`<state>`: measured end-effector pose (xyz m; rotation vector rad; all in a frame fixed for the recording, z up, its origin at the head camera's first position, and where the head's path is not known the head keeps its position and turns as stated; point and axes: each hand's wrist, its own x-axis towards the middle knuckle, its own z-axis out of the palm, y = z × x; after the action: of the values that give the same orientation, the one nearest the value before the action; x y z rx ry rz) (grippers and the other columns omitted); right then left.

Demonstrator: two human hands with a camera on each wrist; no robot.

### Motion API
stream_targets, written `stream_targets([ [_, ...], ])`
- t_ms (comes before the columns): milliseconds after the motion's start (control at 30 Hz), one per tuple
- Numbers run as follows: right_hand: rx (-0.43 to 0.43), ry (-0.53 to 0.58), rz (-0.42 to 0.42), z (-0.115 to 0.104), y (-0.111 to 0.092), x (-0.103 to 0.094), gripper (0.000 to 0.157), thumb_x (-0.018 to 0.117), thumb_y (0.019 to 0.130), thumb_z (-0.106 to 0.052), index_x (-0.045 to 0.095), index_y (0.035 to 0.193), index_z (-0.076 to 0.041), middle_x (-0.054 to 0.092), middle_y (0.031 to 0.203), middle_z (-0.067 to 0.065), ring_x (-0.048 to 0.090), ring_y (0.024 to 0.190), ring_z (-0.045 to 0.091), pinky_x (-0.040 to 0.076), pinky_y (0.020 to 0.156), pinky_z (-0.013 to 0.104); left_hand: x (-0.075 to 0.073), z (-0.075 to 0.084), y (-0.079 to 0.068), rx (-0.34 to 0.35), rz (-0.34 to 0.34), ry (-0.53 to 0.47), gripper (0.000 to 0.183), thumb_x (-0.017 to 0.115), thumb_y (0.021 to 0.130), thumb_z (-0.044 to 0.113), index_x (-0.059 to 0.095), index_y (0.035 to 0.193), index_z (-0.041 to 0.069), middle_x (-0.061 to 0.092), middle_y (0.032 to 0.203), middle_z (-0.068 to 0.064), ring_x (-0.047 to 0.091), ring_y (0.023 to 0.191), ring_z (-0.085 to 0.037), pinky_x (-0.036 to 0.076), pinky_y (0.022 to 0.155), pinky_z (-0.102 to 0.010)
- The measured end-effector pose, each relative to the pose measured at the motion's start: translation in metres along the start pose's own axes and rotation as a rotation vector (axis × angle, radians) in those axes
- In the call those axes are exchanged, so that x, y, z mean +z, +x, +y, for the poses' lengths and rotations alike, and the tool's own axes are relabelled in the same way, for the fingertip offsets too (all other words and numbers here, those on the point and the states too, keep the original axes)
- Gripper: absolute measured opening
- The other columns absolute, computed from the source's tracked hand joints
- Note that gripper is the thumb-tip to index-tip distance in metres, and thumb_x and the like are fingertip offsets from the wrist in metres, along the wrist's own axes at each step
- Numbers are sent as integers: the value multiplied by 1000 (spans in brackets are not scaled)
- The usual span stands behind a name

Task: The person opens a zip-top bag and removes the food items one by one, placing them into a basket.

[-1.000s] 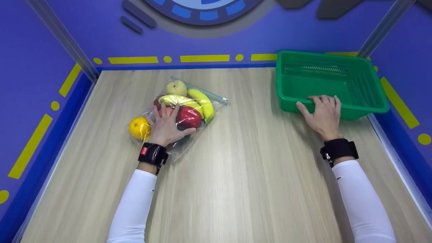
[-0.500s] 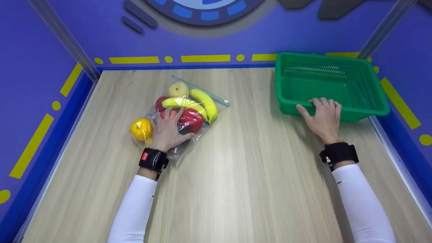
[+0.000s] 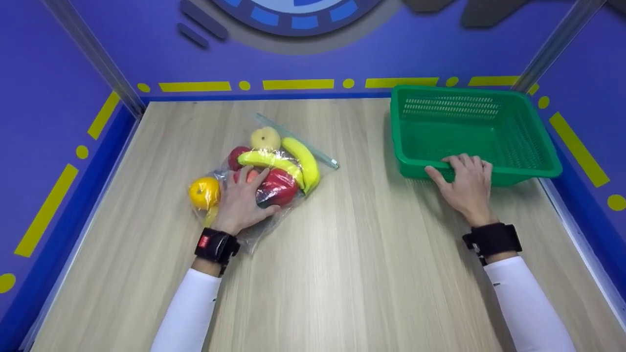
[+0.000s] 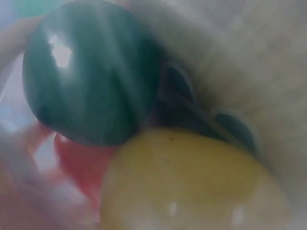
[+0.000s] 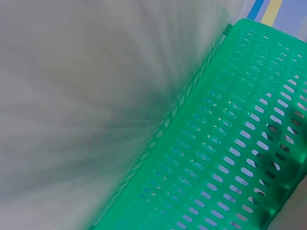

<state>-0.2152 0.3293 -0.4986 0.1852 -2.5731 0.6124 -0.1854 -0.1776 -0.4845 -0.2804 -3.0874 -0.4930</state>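
On the left of the wooden table (image 3: 342, 278), the left hand (image 3: 238, 203) rests unclenched, fingers spread, on top of a clear bag (image 3: 252, 238) of fruit, with two bananas (image 3: 306, 166) and a pale round fruit (image 3: 265, 139) beyond it and an orange (image 3: 203, 193) to its left. At the far right, the right hand (image 3: 467, 189) grasps the near rim of a green basket (image 3: 525, 172), fingers over the edge and thumb outside.
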Motion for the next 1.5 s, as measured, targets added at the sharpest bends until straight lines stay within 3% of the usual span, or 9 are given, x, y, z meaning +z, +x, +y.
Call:
stream_targets([
  [433, -95, 1, 34, -21, -30, -2, 46, 83, 87, -41, 74, 108, -1, 70, 106, 25, 54, 96, 46, 32, 89, 61, 1, 2, -32, 60, 14, -19, 96, 86, 80, 57, 44, 161, 27, 41, 161, -22, 31, 149, -62, 22, 123, -78],
  [1000, -164, 39, 23, -50, -72, -14, 41, 85, 83, -38, 75, 102, -3, 71, 99, 21, 57, 96, 43, 34, 89, 58, 5, 9, -68, 125, 70, 11, 92, 86, 78, 60, 51, 156, 27, 48, 155, -19, 42, 139, -52, 29, 122, -75],
  [1400, -239, 73, 45, -64, -99, -22, 52, 75, 90, -57, 76, 98, -6, 69, 93, 16, 56, 90, 39, 33, 84, 53, 6, 14, -92, 155, 95, 18, 89, 89, 76, 55, 55, 153, 26, 52, 151, -18, 44, 134, -49, 36, 117, -72],
  [1500, -236, 79, 40, -66, -102, -24, 49, 78, 88, -54, 76, 99, -6, 69, 93, 16, 57, 92, 39, 32, 85, 54, 5, 15, -92, 161, 88, 23, 89, 88, 77, 57, 55, 154, 26, 51, 152, -19, 44, 134, -49, 36, 117, -73],
])
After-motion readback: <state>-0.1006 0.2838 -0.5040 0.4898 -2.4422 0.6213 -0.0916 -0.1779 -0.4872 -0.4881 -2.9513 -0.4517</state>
